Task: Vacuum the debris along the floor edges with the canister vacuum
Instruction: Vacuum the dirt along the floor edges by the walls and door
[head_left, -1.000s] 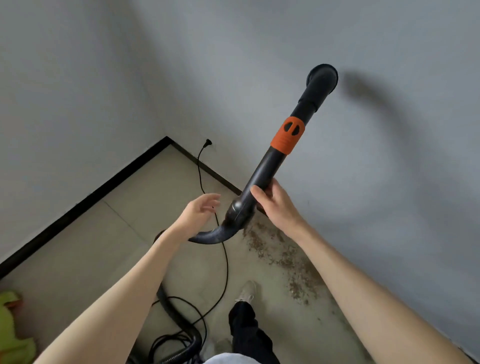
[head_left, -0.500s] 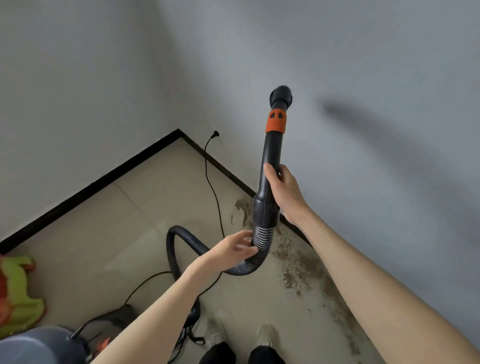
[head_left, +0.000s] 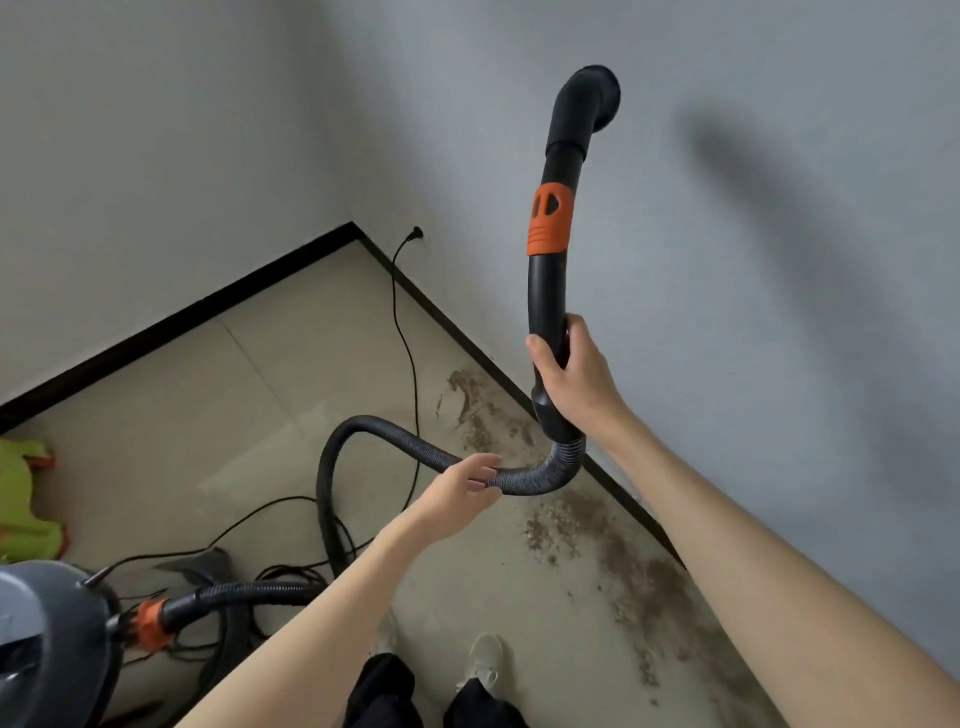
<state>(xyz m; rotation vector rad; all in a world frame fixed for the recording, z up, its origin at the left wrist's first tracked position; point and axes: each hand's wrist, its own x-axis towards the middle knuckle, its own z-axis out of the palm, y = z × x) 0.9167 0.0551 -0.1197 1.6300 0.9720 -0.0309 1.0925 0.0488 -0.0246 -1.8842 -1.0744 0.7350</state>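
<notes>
The right hand (head_left: 574, 384) is gripping the black wand (head_left: 546, 291), fingers wrapped round it, nozzle raised. The left hand (head_left: 462, 488) is curling its fingers round the ribbed hose (head_left: 524, 480) above the debris (head_left: 597, 530).

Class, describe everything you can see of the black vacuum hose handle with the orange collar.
The hose handle is a curved black tube, plastic by its look, with an orange collar partway up and a bent open end at the top, raised in front of the wall. The right hand grips its lower part. Below, it joins the ribbed hose, which the left hand holds.
</notes>
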